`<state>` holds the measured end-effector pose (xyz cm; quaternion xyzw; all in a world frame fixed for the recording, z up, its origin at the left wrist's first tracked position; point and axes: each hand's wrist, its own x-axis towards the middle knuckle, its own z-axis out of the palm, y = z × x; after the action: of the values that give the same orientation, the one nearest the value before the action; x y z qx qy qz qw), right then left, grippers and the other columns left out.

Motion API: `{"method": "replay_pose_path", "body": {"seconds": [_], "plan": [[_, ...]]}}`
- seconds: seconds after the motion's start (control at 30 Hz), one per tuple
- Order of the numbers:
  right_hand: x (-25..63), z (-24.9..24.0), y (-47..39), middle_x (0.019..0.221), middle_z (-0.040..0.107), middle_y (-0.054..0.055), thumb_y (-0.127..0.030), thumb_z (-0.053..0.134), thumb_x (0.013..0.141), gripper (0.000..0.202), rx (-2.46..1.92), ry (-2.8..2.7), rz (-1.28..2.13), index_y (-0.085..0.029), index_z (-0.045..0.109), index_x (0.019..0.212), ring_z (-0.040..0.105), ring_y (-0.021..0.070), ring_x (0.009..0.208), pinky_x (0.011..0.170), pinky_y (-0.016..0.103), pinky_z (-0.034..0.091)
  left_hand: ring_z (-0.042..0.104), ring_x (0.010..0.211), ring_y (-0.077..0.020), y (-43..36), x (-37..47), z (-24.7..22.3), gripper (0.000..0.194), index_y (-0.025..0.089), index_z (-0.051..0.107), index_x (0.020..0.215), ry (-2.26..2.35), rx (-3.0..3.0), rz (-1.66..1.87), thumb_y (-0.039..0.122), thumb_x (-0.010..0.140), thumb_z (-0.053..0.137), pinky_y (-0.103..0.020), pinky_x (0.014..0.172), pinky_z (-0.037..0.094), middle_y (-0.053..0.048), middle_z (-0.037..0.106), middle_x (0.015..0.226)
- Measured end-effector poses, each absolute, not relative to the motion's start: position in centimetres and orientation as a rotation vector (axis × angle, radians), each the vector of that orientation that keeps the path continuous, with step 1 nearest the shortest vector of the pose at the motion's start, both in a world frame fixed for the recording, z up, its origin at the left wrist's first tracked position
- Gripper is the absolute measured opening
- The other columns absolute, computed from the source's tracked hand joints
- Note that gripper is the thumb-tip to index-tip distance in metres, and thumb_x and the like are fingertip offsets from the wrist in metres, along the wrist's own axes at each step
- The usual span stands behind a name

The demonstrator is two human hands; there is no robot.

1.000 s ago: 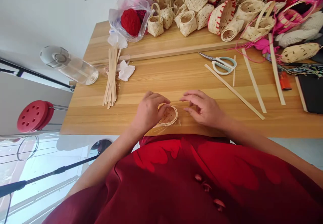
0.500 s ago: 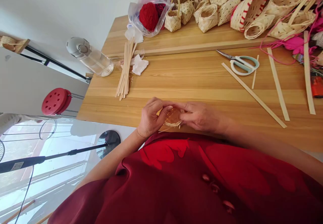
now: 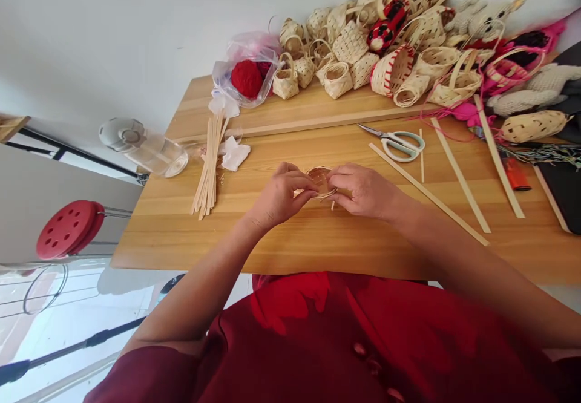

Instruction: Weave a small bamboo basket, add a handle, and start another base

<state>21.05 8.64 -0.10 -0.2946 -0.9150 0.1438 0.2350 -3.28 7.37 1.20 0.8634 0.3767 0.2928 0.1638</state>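
A small woven basket (image 3: pixel 319 177) is held between my two hands over the front part of the table, its round opening partly facing me. My left hand (image 3: pixel 288 191) pinches the rim on the left, thumb and fingers together. On the right side of the rim, my right hand (image 3: pixel 358 188) grips with its thumb below and fingers above. A short strip end (image 3: pixel 333 205) pokes out under the basket near my right thumb. The fingers hide both sides of the weave.
Scissors (image 3: pixel 397 144) and several flat strips (image 3: pixel 460 175) lie to the right. A bundle of thin strips (image 3: pixel 209 170) lies left, near crumpled white paper (image 3: pixel 235 153) and a clear bottle (image 3: pixel 145 147). Finished baskets (image 3: pixel 336 80) and bagged red yarn (image 3: pixel 246 78) line the back of the wooden table (image 3: pixel 272 249).
Both hands have carried the basket away from my body, farther over the table. The basket's opening shows more now. The view has shifted, bringing more of the back of the table into sight.
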Motion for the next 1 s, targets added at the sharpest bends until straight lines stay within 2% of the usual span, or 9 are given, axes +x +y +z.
{"method": "replay_pose_path", "body": {"seconds": [0.1, 0.3, 0.47, 0.63, 0.73, 0.8, 1.0], "plan": [[21.6, -0.6, 10.1, 0.099, 0.073, 0.011, -0.029, 0.063, 0.098, 0.012, -0.835, -2.473, 0.431, -0.019, 0.069, 0.094, 0.066, 0.0264, 0.096, 0.086, 0.038, 0.049, 0.060, 0.097, -0.0246, 8.8, -2.4, 1.4, 0.012, 0.023, 0.079, 0.088, 1.195, 2.531, 0.728, 0.028, 0.094, 0.071, -0.042, 0.092, 0.045, -0.005, 0.080, 0.090], [22.9, -1.5, 11.4, 0.092, 0.074, 0.009, -0.042, 0.066, 0.097, 0.024, -0.939, -2.273, 0.539, -0.020, 0.069, 0.088, 0.067, 0.0239, 0.088, 0.080, 0.036, 0.049, 0.063, 0.078, -0.0161, 12.2, -0.4, 1.3, 0.014, 0.016, 0.071, 0.088, 0.988, 2.504, 0.627, 0.017, 0.097, 0.060, -0.029, 0.076, 0.048, -0.005, 0.073, 0.086], [23.7, -1.6, 11.2, 0.099, 0.076, 0.008, -0.038, 0.066, 0.097, 0.018, -1.046, -2.195, 0.496, -0.022, 0.071, 0.103, 0.070, 0.0235, 0.092, 0.083, 0.037, 0.051, 0.065, 0.079, -0.0150, 13.1, 0.4, 0.4, 0.013, 0.017, 0.071, 0.090, 0.909, 2.485, 0.720, 0.016, 0.098, 0.060, -0.027, 0.075, 0.051, -0.004, 0.073, 0.086], [23.9, -1.9, 10.7, 0.115, 0.076, 0.007, -0.030, 0.070, 0.096, 0.027, -0.986, -2.213, 0.428, -0.025, 0.069, 0.122, 0.070, 0.0241, 0.104, 0.091, 0.038, 0.053, 0.071, 0.084, -0.0148, 12.8, -0.1, -0.4, 0.012, 0.018, 0.074, 0.096, 0.879, 2.447, 0.792, 0.019, 0.098, 0.063, -0.026, 0.078, 0.055, -0.007, 0.078, 0.095], [23.7, -2.2, 10.4, 0.110, 0.076, 0.007, -0.027, 0.065, 0.098, 0.011, -0.933, -2.256, 0.323, -0.023, 0.074, 0.104, 0.069, 0.0231, 0.098, 0.088, 0.037, 0.052, 0.074, 0.084, -0.0154, 12.4, -0.4, -0.1, 0.011, 0.018, 0.076, 0.094, 0.885, 2.471, 0.760, 0.020, 0.097, 0.065, -0.026, 0.078, 0.056, -0.006, 0.079, 0.093], [23.5, -2.3, 10.2, 0.104, 0.075, 0.008, -0.028, 0.064, 0.099, 0.014, -0.934, -2.302, 0.277, -0.021, 0.074, 0.093, 0.068, 0.0229, 0.093, 0.084, 0.037, 0.051, 0.074, 0.081, -0.0149, 12.2, -0.5, 0.3, 0.012, 0.018, 0.076, 0.092, 0.889, 2.500, 0.726, 0.019, 0.097, 0.065, -0.024, 0.074, 0.055, -0.006, 0.079, 0.090], [23.0, -1.7, 9.7, 0.092, 0.070, 0.007, -0.033, 0.059, 0.103, 0.024, -0.999, -2.356, 0.320, -0.020, 0.072, 0.088, 0.062, 0.0207, 0.084, 0.075, 0.034, 0.046, 0.070, 0.072, -0.0128, 11.7, -0.7, 1.7, 0.019, 0.019, 0.075, 0.083, 0.887, 2.578, 0.578, 0.023, 0.097, 0.064, -0.022, 0.065, 0.049, -0.004, 0.076, 0.082]]}}
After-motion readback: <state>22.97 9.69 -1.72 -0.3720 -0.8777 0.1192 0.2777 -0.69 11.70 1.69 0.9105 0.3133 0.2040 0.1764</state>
